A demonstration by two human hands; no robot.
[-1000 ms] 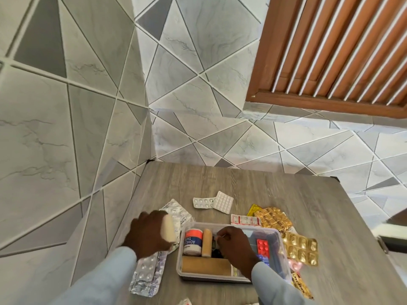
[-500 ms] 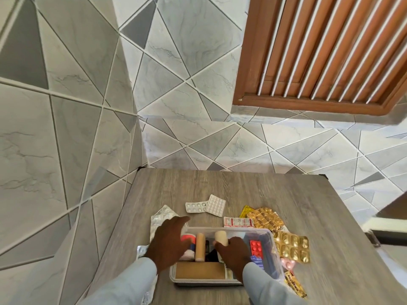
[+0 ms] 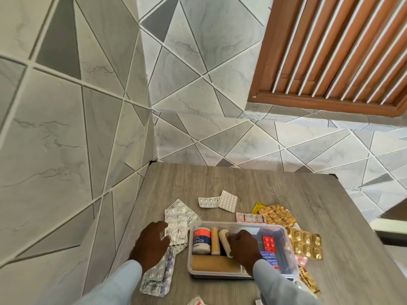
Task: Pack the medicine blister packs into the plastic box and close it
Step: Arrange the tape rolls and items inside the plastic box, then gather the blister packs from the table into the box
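The clear plastic box (image 3: 242, 223) stands open on the wooden table near me. Inside it are an adhesive tape roll (image 3: 200, 239), a beige roll (image 3: 215, 241), a large tan roll (image 3: 214, 264) and a red blister pack (image 3: 269, 243). My right hand (image 3: 243, 249) is inside the box and grips a cream bandage roll (image 3: 224, 238), which lies beside the beige roll. Left of the box, my left hand (image 3: 152, 245) curls its fingers and thumb on the edge of the silver blister packs (image 3: 179, 221). No lid is in view.
Loose packs lie around the box: white blister packs (image 3: 218, 201) behind it, gold ones (image 3: 305, 243) to its right, a red-white strip (image 3: 251, 217) and more silver packs (image 3: 157, 276) at the near left. Tiled walls close off the left and far sides.
The cream roll passed from my left hand to my right, which now holds it down in the box. My left hand moved left onto the silver blister packs.
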